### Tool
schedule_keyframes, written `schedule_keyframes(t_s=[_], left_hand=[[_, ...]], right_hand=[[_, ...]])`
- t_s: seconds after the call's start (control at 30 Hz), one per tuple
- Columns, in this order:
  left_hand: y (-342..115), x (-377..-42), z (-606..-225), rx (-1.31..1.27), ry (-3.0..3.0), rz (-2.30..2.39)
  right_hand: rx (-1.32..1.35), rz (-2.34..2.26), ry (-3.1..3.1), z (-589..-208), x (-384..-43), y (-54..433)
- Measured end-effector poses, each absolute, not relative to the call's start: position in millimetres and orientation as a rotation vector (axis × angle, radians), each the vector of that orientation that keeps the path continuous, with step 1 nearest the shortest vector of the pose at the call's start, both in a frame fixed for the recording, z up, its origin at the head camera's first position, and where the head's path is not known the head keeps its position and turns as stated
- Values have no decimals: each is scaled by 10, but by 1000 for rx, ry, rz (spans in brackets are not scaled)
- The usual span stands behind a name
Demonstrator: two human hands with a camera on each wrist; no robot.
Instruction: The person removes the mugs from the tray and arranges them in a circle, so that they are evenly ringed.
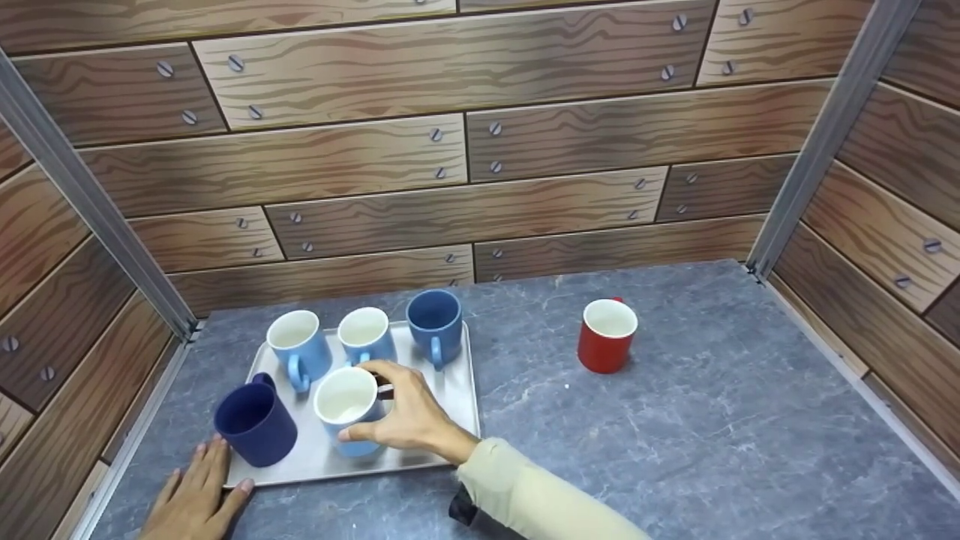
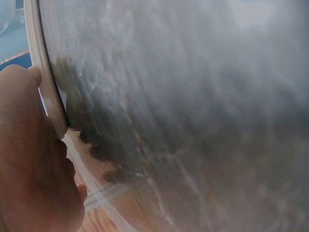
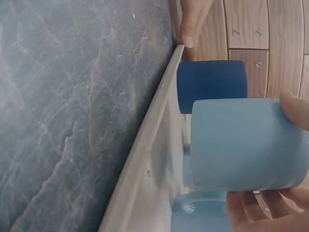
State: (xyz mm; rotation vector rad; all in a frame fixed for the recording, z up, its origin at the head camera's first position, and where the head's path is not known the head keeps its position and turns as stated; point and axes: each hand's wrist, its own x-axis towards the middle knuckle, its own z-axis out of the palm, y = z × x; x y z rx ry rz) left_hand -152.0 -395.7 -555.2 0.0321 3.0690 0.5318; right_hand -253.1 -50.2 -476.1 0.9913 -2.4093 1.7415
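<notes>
Head view is showing the right hand (image 1: 409, 416) pinching a light-blue cylindrical mug with a white interior (image 1: 347, 401), its thumb pressing on the near side and its fingers curling round the far right. This gripped mug is standing roughly upright, its long axis running nearly vertical, above the near middle part of a white rectangular tray (image 1: 459, 397); whether its base is touching the tray, I cannot tell. It is lying directly left of the right palm, so the right hand is the nearer one. Left of it, with a strip of tray showing between them, a dark navy cylindrical mug (image 1: 259, 431) is occupying the near left corner. The left hand (image 1: 191, 491) is resting with spread, straight fingers just beside that corner, its thumb touching the tray's rim and holding no mug. Along the tray's far side, two light-blue mugs with white interiors (image 1: 307, 349) and a medium-blue mug (image 1: 435, 326) are standing in a row, while a red mug with a white interior (image 1: 604, 349) is standing well apart to the right.
</notes>
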Motion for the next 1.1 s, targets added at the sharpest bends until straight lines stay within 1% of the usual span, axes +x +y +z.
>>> schedule_keyframes(t_s=[0.47, 0.7, 1.1], left_hand=[[-3983, -1554, -5555, -20, 2997, 541], [-4001, -1586, -5551, -41, 2954, 550], [-3961, -1565, -5532, -18, 2992, 529]], right_hand=[[1087, 1898, -2303, -4495, -2325, -146], [1077, 1915, -2287, -4412, -2213, 40], [1049, 1889, -2274, -4303, -2176, 453]])
